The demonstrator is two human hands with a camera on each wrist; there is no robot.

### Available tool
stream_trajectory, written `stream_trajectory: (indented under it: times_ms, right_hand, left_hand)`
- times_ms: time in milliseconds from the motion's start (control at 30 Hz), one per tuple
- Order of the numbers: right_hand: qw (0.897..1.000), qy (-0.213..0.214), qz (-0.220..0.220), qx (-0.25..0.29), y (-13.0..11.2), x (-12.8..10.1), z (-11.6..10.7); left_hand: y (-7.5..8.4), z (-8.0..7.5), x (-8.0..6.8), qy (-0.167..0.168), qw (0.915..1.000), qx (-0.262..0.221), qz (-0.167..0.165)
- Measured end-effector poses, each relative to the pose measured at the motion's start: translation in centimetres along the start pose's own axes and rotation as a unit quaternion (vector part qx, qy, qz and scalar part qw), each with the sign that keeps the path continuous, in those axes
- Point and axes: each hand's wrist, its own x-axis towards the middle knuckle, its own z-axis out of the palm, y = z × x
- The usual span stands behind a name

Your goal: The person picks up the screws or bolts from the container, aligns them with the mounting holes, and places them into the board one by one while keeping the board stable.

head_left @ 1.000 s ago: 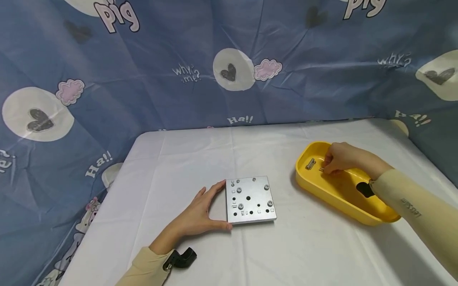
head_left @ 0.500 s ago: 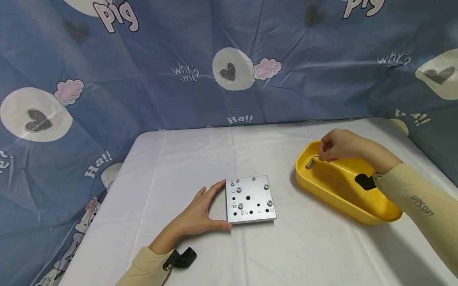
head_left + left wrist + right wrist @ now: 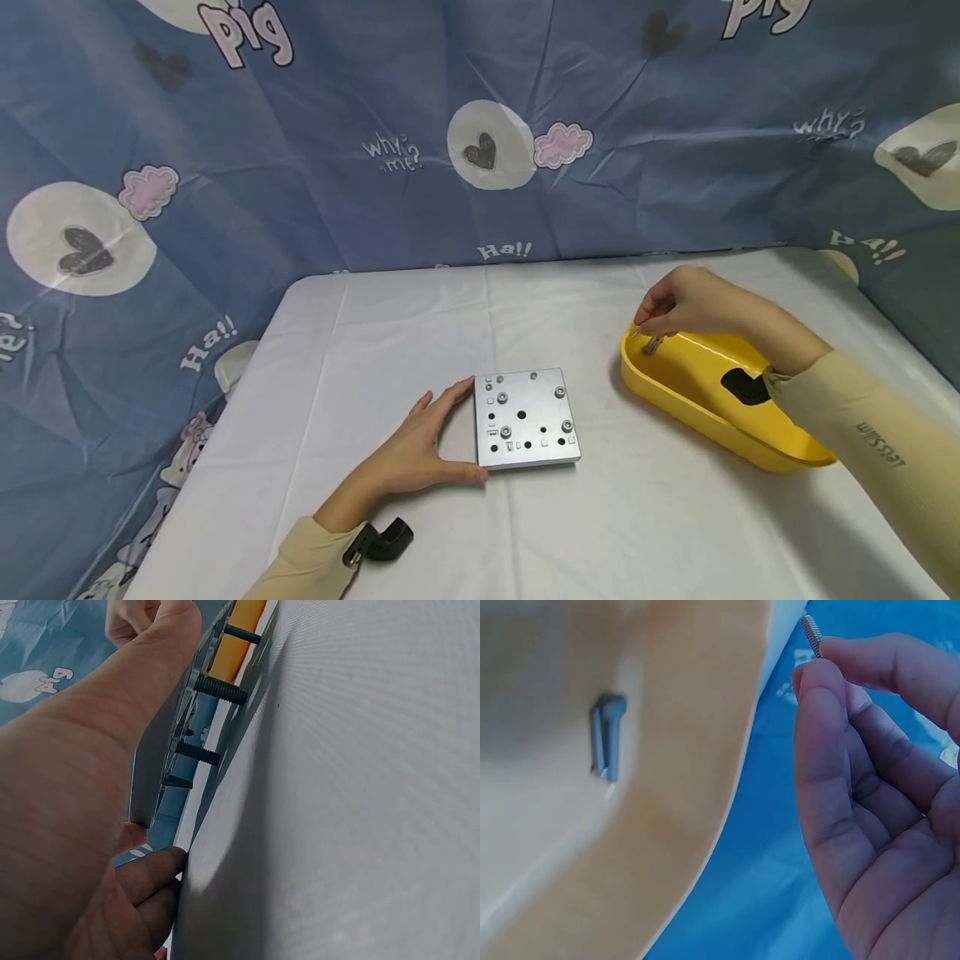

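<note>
screw [image 3: 811,634] now pinched in right hand [image 3: 678,307], lifted out of yellow tray [image 3: 720,412] since 1 s ago; heading w/ it toward metal plate [image 3: 525,417], braced by left hand [image 3: 420,446], fingers straight.

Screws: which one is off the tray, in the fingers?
The screw pinched in the right hand, its threaded tip poking above the fingertips. The other loose screw lies flat inside the yellow tray, untouched.

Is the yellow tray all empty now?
No, one small metal screw lies inside the yellow tray, while the right hand pinches another.
</note>
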Motion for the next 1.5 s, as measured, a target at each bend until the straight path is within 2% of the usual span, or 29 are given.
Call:
stream_trajectory:
  times_ms: [200,433,733,900,1133,1300,1500]
  right_hand:
    - [1.000,-0.014,-0.012,0.021,-2.1,0.0,0.9]
    - [0.999,-0.027,-0.041,0.011,-4.4,0.2,2.3]
    - [0.991,-0.093,-0.081,0.055,-6.6,0.8,4.7]
    - [0.986,-0.111,-0.106,0.060,-7.3,1.1,6.3]
    - [0.982,-0.138,-0.112,0.062,-7.8,1.6,8.3]
    - [0.978,-0.152,-0.129,0.061,-8.1,2.0,9.1]
    - [0.979,-0.156,-0.118,0.060,-8.3,1.9,9.5]
  left_hand:
    - [0.1,-0.1,0.2,-0.002,1.0000,0.000,0.000]
    - [0.3,-0.2,0.3,-0.006,1.0000,-0.003,-0.006]
    - [0.5,-0.3,0.4,-0.008,1.0000,-0.001,-0.006]
    - [0.4,-0.4,0.2,-0.004,1.0000,-0.002,-0.005]
    - [0.1,0.0,-0.2,-0.009,0.9999,-0.004,-0.006]
    - [0.1,-0.1,-0.3,-0.002,1.0000,-0.005,-0.008]
    - [-0.1,-0.1,-0.1,-0.001,1.0000,-0.003,0.004]
